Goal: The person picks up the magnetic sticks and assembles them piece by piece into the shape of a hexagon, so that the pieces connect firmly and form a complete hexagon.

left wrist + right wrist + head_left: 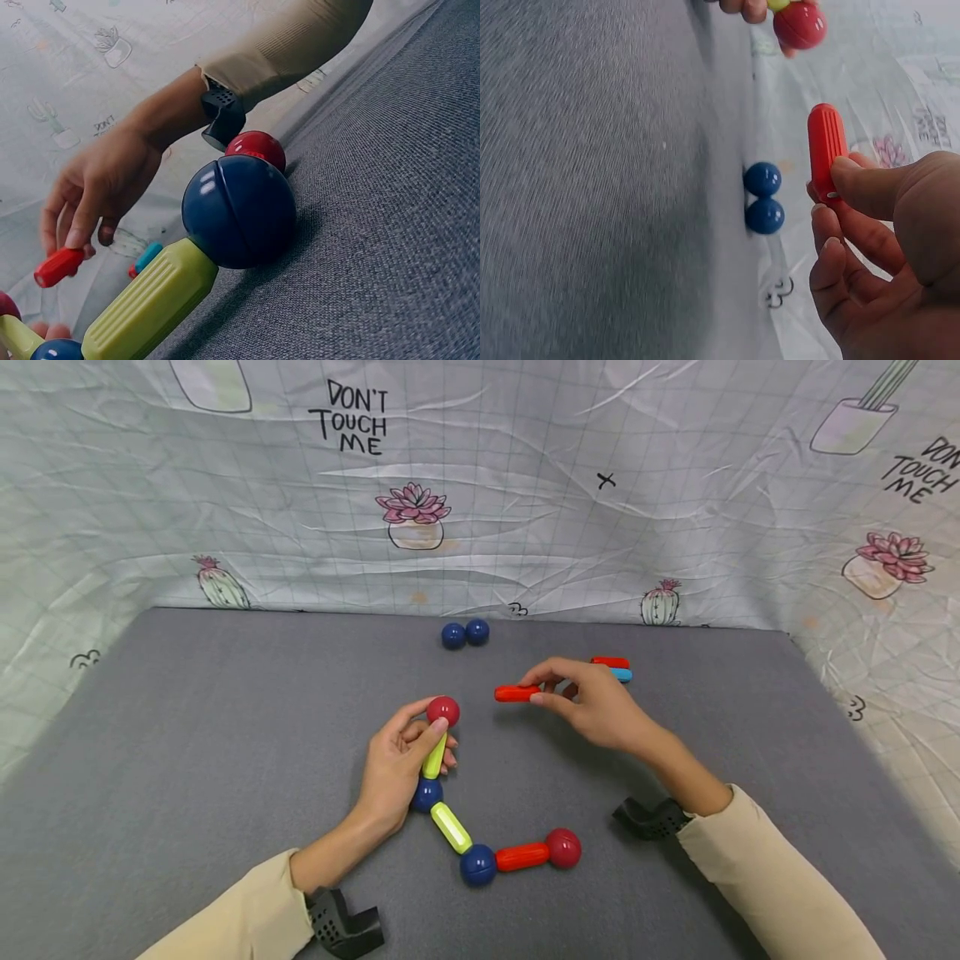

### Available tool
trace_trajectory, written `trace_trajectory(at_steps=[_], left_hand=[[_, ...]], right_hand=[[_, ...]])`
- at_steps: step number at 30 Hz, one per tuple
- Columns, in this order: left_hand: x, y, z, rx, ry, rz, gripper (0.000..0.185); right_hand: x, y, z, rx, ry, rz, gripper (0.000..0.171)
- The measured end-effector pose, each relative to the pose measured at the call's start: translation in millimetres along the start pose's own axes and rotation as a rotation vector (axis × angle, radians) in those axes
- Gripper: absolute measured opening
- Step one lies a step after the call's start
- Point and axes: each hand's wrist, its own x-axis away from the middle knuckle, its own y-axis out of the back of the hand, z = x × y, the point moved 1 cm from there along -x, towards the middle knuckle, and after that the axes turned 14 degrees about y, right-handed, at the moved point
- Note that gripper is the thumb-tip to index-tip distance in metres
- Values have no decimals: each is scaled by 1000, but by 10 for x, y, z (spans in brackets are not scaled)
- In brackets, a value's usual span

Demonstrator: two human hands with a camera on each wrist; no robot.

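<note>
Nearest the person, on the grey felt-like table mat point(187, 735), lies a chain of plastic building pieces: a dark red ball point(563, 847) joined to a short red ribbed rod point(522, 857), which meets a navy blue ball point(477, 865); from there a yellow-green ribbed rod point(451, 827) runs up to a second navy ball point(427, 795), and a second yellow-green rod point(434, 758) rises from that to a red ball on top point(443, 711). The left hand point(395, 768) has its fingers curled round that upper yellow-green rod, thumb and forefinger reaching the red ball on top. A little farther off and to the right, the right hand point(596, 702) pinches a loose red ribbed rod point(517, 693) by one end between thumb and fingertips, its free end pointing toward the red ball but well short of touching it. Just behind that hand lie a red rod point(611, 662) and a light blue rod point(622, 675) side by side. Farthest, by the cactus-printed cloth backdrop point(525, 510), two loose navy balls point(465, 633) sit touching each other.
</note>
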Motion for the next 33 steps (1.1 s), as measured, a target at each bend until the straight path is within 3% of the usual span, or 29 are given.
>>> trace_trajectory(at_steps=[9, 24, 33], left_hand=[[-4, -5, 8, -17, -12, -6, 34], [-4, 3, 12, -26, -27, 0, 33], [-1, 4, -2, 19, -38, 30, 31]], right_hand=[[-119, -115, 88, -11, 38, 57, 17], [-215, -187, 192, -36, 79, 79, 18], [-294, -236, 209, -39, 95, 100, 17]])
